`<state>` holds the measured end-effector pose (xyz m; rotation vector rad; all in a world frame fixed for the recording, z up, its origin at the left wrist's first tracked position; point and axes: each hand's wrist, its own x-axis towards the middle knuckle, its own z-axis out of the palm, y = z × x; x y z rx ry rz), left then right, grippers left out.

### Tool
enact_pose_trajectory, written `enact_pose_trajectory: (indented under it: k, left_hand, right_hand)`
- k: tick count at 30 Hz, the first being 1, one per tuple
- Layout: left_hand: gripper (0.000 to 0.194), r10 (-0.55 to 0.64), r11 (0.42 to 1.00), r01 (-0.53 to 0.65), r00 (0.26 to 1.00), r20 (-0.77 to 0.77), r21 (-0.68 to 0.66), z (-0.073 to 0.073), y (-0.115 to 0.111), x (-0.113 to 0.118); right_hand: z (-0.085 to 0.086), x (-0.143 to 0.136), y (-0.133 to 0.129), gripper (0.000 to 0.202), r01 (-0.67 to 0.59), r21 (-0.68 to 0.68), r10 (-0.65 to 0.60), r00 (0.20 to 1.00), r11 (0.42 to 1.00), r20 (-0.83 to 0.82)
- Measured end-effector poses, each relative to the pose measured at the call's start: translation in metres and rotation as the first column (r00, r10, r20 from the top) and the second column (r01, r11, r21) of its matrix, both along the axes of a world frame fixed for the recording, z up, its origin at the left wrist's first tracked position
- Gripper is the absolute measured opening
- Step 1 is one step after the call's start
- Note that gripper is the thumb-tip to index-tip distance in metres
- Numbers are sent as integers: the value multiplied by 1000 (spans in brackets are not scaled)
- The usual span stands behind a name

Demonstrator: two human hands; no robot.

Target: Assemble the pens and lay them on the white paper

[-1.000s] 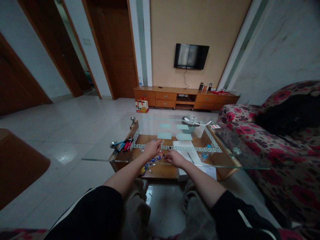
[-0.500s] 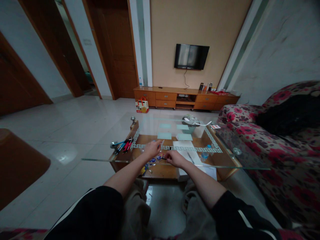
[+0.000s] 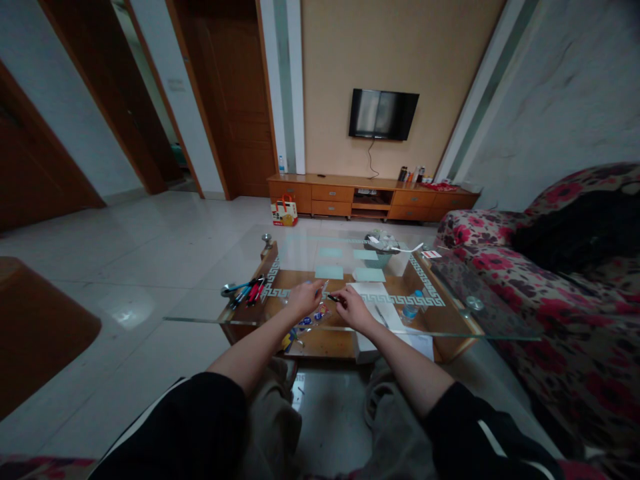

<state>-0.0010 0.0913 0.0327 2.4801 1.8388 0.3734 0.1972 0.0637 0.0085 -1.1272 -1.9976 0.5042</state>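
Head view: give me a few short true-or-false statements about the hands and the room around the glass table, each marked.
1. The right hand holds a small dark object in its fingers. True.
2. The two hands are clasped together. False: the left hand is apart from the right one.
3. The pens lie at the right end of the glass table. False: they lie at its left end.
4. The television is on the wall above the cabinet. True.
5. The bag stands on the floor. True.
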Motion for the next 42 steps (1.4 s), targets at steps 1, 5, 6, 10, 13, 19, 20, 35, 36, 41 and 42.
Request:
enact_pose_trajectory:
  k: [1,5,6,10,13,19,20,35,36,41,42]
  left_hand:
    - [37,-2,1000,2,1000,0,-1,0,0,0]
    - [37,-8,1000,8,1000,-4,3,-1,1,0]
    - [37,-8,1000,8,1000,-6,3,-1,1,0]
    - [36,-10,1000,10,1000,-5,2,-2,2,1]
    - [35,-7,1000,7,1000,0,3,-2,1,1]
    - [34,-20,1000,20,1000,9,7,-2,2,0]
    - [35,-25,1000,25,1000,9,13,-2,2,0]
    - [35,-135,984,133,991,6,120,4,-5,3]
    - [34,-150,981,149,989,2,126,4,-5,3]
    - [33,-208,967,210,978,-25,148,6,-8,5]
    - [34,-222,963,224,975,-31,148,7,-8,5]
  right_hand:
    - [0,0,0,37,0,3,0,1000,1000,-10]
    - [2,0,-1,43,-12,27,12,1000,1000,-24]
    - [3,0,-1,47,-17,36,18,1000,999,-24]
    - [4,0,-2,44,-32,66,33,999,997,-15]
    - [6,-1,-4,32,-31,82,33,999,996,-14]
    - [9,-2,-6,17,-25,89,27,999,996,-18]
    - [9,-2,-6,16,-20,93,22,1000,995,-19]
    - [17,8,-1,19,263,193,-225,954,945,-198]
    - [17,9,-1,20,258,190,-221,956,947,-196]
    - [15,8,-1,24,279,163,-248,951,947,-186]
    - [15,8,-1,25,287,158,-258,949,945,-182]
